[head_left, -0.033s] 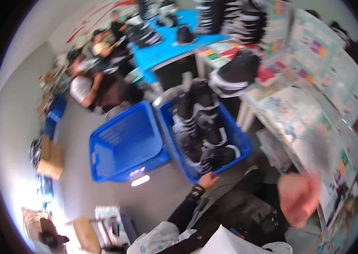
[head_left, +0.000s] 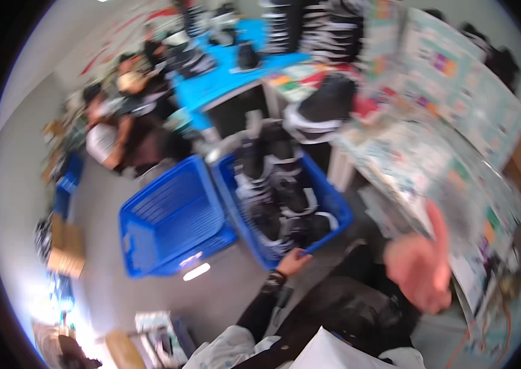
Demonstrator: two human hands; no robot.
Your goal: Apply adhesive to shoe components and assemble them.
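Right hand (head_left: 417,270) now has finger raised, grip open; left hand (head_left: 294,263) nearer shoe basket (head_left: 336,204), stretching lengthwise ahead; left grip I can't tell.

The right grip (head_left: 419,267), a bare hand, is smeared, its fingers running together. Where the left grip (head_left: 295,262) meets the near rim of the blue basket (head_left: 344,212), blur leaves contact unclear. The shoes (head_left: 290,192) inside overlap and hide the basket floor; their laces are indistinct. The shoe stack (head_left: 316,34) is cut by the top edge, the white cloth (head_left: 334,353) by the bottom. Small items on the patterned counter (head_left: 405,163) are too blurred to tell, as are the people (head_left: 128,138) behind.
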